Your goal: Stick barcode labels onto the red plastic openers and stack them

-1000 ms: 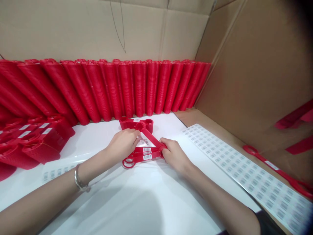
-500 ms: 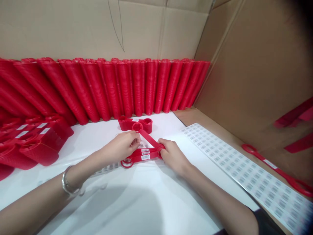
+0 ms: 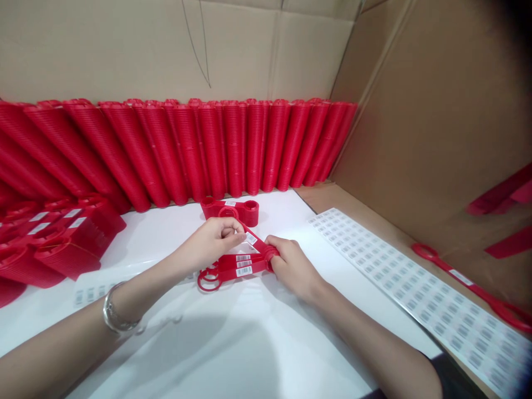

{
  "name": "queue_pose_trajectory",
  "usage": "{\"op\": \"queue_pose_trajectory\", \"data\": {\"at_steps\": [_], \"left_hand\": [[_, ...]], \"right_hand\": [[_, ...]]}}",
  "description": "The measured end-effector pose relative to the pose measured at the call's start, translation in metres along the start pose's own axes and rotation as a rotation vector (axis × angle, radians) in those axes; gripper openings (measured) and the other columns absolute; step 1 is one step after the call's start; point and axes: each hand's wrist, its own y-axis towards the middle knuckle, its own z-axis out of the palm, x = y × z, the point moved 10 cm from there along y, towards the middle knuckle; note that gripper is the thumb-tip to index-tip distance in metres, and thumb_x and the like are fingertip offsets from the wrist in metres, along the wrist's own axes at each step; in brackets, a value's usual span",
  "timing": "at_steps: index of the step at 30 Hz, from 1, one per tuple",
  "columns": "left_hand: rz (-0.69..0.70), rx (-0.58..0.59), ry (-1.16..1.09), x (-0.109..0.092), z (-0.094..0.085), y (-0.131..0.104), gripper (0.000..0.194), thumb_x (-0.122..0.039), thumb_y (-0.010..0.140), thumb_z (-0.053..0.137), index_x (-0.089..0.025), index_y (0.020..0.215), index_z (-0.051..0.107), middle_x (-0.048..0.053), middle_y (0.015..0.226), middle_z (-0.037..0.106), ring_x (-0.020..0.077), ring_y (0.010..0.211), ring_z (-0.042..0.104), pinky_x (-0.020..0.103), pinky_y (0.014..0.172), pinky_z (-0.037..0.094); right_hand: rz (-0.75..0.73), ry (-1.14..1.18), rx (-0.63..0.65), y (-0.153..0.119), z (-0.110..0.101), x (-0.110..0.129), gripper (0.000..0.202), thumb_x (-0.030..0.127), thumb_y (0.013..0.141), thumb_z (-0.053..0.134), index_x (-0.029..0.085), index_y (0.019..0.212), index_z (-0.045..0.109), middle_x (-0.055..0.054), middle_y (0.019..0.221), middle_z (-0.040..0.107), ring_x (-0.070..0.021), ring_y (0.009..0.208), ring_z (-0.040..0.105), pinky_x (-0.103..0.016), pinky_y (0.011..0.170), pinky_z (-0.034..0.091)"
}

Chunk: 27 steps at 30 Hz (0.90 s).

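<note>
My right hand (image 3: 293,263) grips one ring end of several flat red plastic pieces (image 3: 226,274), fanned out to the left; each has a ring at its free end. The lower ones carry white barcode labels (image 3: 244,271). Across the uppermost piece lies another barcode label (image 3: 251,238), and my left hand (image 3: 220,238) pinches at its left edge with thumb and forefinger. Just behind the hands stands a short stack of the same red pieces (image 3: 251,215), labelled on top. Under my left forearm lies a clear sheet of labels (image 3: 95,291).
Tall red stacks (image 3: 235,149) lean in a row against the cardboard wall (image 3: 241,50). Shorter labelled stacks (image 3: 75,249) stand at the left. A long sheet of barcode labels (image 3: 399,282) lies at the right, beside a single labelled red piece (image 3: 465,281).
A barcode label now shows on the uppermost red piece, where my left fingers have come over it. The fanned ring ends have swung slightly left. My right hand keeps its grip.
</note>
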Motion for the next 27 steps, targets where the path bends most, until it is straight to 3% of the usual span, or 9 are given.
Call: {"op": "queue_pose_trajectory", "data": {"at_steps": [8,12,15,17,21,27], "left_hand": [[0.011,-0.047,0.143,-0.003,-0.003,-0.002,0.019,-0.033,0.082,0.046,-0.018,0.071,0.051,-0.009,0.046,0.027,0.0066,0.042,0.026,0.020,0.041,0.020],[0.199,-0.232,0.572,-0.024,-0.006,-0.010,0.019,-0.032,0.084,0.044,-0.018,0.076,0.053,-0.006,0.052,0.040,0.0098,0.048,0.038,0.022,0.048,0.029],[0.435,-0.412,0.988,-0.048,0.001,-0.021,0.028,-0.040,0.085,0.043,-0.016,0.074,0.054,0.001,0.065,0.051,0.0159,0.061,0.046,0.027,0.054,0.033],[0.517,-0.493,1.146,-0.054,0.003,-0.025,0.035,-0.046,0.085,0.042,-0.015,0.077,0.055,0.006,0.075,0.053,0.0199,0.069,0.048,0.030,0.059,0.036],[0.386,-0.562,1.191,-0.047,-0.020,-0.017,0.044,-0.050,0.087,0.036,-0.011,0.101,0.052,0.013,0.093,0.054,0.0247,0.080,0.050,0.034,0.068,0.040],[0.163,-0.429,0.929,-0.027,-0.040,-0.010,0.035,-0.045,0.092,0.025,-0.019,0.105,0.045,0.005,0.084,0.060,0.0223,0.078,0.056,0.030,0.062,0.039]], "right_hand": [[0.010,0.011,0.016,0.000,0.002,0.001,0.018,0.003,0.064,0.033,0.020,0.059,0.034,0.004,0.055,0.046,-0.0107,0.051,0.041,-0.021,0.047,0.028],[-0.008,0.024,0.029,-0.001,0.003,0.003,0.018,0.003,0.064,0.033,0.020,0.059,0.034,0.004,0.055,0.045,-0.0105,0.051,0.041,-0.020,0.048,0.028],[-0.031,0.018,0.035,-0.002,0.004,0.005,0.018,0.002,0.063,0.034,0.020,0.059,0.033,0.004,0.055,0.043,-0.0104,0.051,0.039,-0.020,0.048,0.027],[-0.038,0.007,0.037,-0.003,0.004,0.006,0.018,0.002,0.063,0.034,0.020,0.059,0.033,0.004,0.054,0.043,-0.0105,0.051,0.039,-0.020,0.048,0.027],[-0.033,0.012,0.040,-0.003,0.004,0.008,0.018,0.002,0.063,0.034,0.019,0.060,0.036,0.003,0.057,0.048,-0.0109,0.053,0.042,-0.021,0.050,0.028],[-0.018,0.010,0.005,-0.001,-0.001,0.005,0.018,0.003,0.065,0.034,0.020,0.059,0.035,0.003,0.056,0.047,-0.0113,0.053,0.043,-0.021,0.050,0.027]]}}
